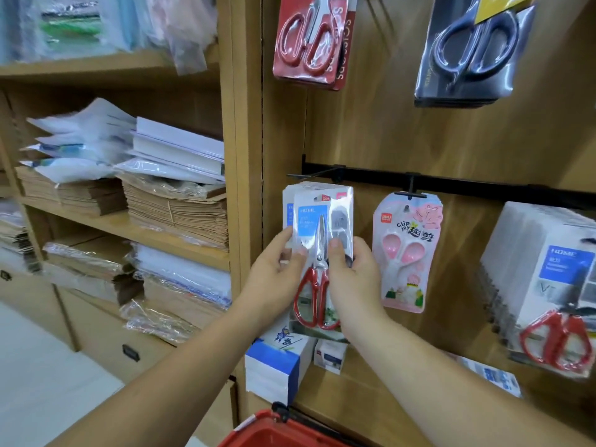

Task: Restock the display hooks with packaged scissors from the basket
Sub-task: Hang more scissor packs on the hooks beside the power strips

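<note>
On the head camera, I had both hands raised to the wooden display panel, clamped on one pack of red-handled scissors (pixel 317 269). My left hand (pixel 277 269) pinched its left edge, thumb on the front. My right hand (pixel 351 272) gripped the right side, thumb pressed on the clear plastic beside the blades. The pack stood upright, right against a stack of like packs (pixel 290 196) hanging below the black rail (pixel 467 185). I could not tell whether its hole was on the hook.

Just to the right hung a pink pack of small scissors (pixel 406 253), and farther right a thick row of red-handled packs (pixel 541 279). Above were a red pack (pixel 309 43) and a dark blue-handled pack (pixel 474 50). The rim of the red basket (pixel 274 430) showed at the bottom edge, below my forearms. Shelves of stacked brown paper (pixel 174 208) filled the left.
</note>
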Demonstrator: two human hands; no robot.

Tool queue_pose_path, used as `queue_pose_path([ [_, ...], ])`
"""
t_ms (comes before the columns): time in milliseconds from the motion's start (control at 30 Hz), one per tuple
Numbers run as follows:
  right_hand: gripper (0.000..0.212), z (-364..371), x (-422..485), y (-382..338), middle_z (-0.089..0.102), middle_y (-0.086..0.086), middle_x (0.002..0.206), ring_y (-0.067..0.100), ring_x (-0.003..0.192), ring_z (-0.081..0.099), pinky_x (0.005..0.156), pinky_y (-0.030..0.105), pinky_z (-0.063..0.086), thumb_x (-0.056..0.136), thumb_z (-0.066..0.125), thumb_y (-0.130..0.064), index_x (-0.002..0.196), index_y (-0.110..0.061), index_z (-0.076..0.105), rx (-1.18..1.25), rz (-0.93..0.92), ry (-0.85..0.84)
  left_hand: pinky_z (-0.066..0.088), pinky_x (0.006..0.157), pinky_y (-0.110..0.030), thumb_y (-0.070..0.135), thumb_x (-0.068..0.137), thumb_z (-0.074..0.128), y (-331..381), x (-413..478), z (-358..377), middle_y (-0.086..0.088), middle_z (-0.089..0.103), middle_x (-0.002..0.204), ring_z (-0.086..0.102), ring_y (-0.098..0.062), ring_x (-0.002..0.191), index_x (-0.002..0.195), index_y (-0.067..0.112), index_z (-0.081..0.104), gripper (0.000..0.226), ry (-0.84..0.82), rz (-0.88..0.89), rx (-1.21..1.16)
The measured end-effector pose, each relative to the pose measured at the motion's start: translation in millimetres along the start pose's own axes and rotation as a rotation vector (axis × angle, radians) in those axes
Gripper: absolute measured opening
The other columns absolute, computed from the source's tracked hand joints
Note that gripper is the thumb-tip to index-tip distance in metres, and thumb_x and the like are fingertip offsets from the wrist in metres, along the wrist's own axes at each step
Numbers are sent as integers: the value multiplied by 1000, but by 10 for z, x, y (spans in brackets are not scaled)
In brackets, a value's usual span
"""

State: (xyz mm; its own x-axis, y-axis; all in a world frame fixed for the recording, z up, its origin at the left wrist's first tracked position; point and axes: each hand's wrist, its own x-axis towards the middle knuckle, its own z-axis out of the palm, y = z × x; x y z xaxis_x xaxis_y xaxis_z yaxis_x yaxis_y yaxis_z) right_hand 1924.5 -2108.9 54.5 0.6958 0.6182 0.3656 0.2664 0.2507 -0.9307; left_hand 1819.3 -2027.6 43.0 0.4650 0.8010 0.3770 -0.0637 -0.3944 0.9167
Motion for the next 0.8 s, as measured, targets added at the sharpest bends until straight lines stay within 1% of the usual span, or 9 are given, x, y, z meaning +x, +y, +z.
queue_pose_path([
  [100, 13, 152, 67, 44, 74, -9, 113, 6, 103, 72, 82, 22, 58, 111, 51, -36, 117, -34, 62, 30, 26, -13, 60, 98, -35, 20, 105, 61, 19, -28, -36, 16, 71, 125, 71, -6, 113, 144, 59, 35, 61, -11, 59, 32],
  [167, 16, 199, 133, 81, 75, -9, 111, 7, 101, 72, 86, 30, 60, 110, 52, -40, 119, -34, 64, -33, 26, -37, 56, 102, -26, 19, 104, 63, 7, 20, -100, 21, 64, 131, 66, 1, 116, 157, 48, 29, 69, 47, 64, 86],
  [233, 28, 206, 225, 113, 76, -8, 102, 12, 94, 74, 86, 42, 62, 106, 53, -50, 115, -29, 68, -164, 18, -54, 55, 104, -29, 28, 102, 64, -57, 121, -172, 19, 58, 136, 63, 0, 117, 163, 42, 26, 74, 68, 50, 188],
  [300, 38, 187, 298, 124, 76, -8, 95, 14, 87, 74, 84, 47, 63, 102, 52, -59, 106, -26, 69, -302, 29, -79, 56, 103, -40, 46, 95, 61, -136, 225, -227, 11, 59, 138, 64, -7, 117, 161, 53, 20, 78, 43, 29, 289],
  [467, 36, 100, 438, 85, 74, -7, 86, 15, 80, 71, 75, 40, 60, 105, 54, -53, 99, -24, 74, -454, -13, -114, 58, 98, -44, 58, 93, 52, -294, 351, -178, 4, 62, 130, 66, -13, 113, 162, 53, 15, 78, -13, 24, 374],
  [533, 34, 74, 459, 63, 69, -6, 76, 17, 73, 67, 66, 36, 53, 104, 59, -49, 84, -23, 69, -474, -14, -115, 52, 102, -39, 49, 101, 55, -346, 354, -146, 1, 59, 128, 61, -15, 116, 164, 47, 19, 73, 29, 41, 404],
  [600, 40, 44, 502, 98, 64, 1, 71, 25, 71, 64, 64, 42, 55, 101, 64, -47, 76, -16, 62, -522, -34, -77, 48, 102, -34, 38, 103, 60, -366, 364, -133, -1, 56, 130, 58, -16, 118, 164, 42, 22, 72, 79, 71, 434],
  [667, 32, 9, 520, 140, 67, 2, 75, 27, 76, 66, 71, 43, 58, 99, 68, -39, 81, -14, 65, -552, -58, -47, 50, 103, -37, 35, 102, 63, -389, 398, -124, -2, 58, 134, 58, -19, 121, 164, 40, 25, 73, 123, 112, 456],
  [800, 9, -87, 449, 217, 70, -4, 84, 15, 82, 65, 69, 29, 51, 99, 69, -23, 91, -19, 70, -554, -79, -70, 55, 102, -47, 38, 98, 65, -477, 436, -60, 2, 60, 141, 62, -19, 124, 159, 42, 29, 71, 177, 127, 444],
])
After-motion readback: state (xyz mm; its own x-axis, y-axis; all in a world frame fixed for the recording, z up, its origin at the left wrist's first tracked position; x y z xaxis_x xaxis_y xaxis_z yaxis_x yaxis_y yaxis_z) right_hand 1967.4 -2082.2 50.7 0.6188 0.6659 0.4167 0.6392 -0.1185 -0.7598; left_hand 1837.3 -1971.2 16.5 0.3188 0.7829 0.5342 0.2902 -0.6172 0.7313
